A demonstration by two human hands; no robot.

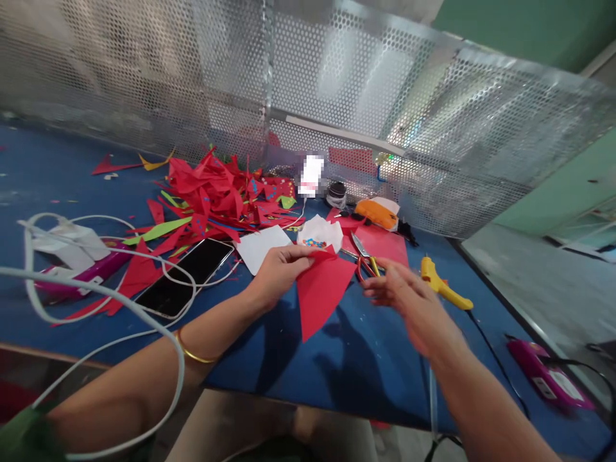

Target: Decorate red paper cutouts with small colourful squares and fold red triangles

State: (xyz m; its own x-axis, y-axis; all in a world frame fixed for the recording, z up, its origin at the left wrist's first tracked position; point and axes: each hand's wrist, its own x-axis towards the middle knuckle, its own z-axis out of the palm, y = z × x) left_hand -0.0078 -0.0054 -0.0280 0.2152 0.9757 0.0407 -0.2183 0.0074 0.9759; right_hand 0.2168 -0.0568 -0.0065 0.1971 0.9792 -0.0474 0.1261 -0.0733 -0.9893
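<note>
My left hand pinches the top edge of a red paper piece between thumb and fingers; the paper hangs over the table with its pointed end toward me. At the right, my right hand has its fingers apart, with the fingertips by the handles of a pair of scissors. These handles are red and yellow, and the blades point away from me. Just behind the red paper sits a crumpled white paper with small blue and orange pieces on it. A white card lies left of that.
Red and green paper scraps are heaped at the back left. A phone, white cables and a purple power strip lie left. A yellow glue gun and another purple strip are right. Perforated metal mesh stands behind.
</note>
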